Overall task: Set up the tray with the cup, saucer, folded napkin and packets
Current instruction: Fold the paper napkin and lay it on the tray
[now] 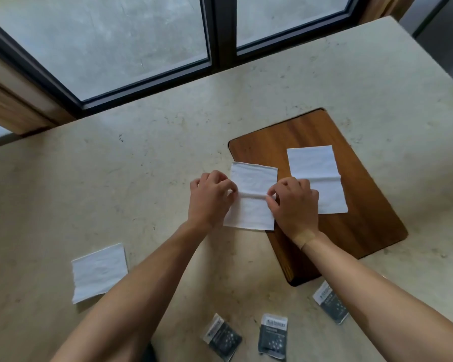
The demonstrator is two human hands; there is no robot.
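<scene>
A white napkin (253,178) lies across the left edge of the wooden tray (309,131), with a crease running across its middle. My left hand (209,197) pinches the crease at the napkin's left side and my right hand (293,202) pinches it at the right side. A second white napkin (314,163) lies flat on the tray, partly under my right hand. A third napkin (98,271) rests on the counter at the lower left. Three dark packets (221,337) (272,335) (330,301) lie near the front edge. No cup or saucer is in view.
The pale stone counter (141,178) runs back to a dark-framed window (222,35). Wooden trim stands at the far left (8,105) and far right corners.
</scene>
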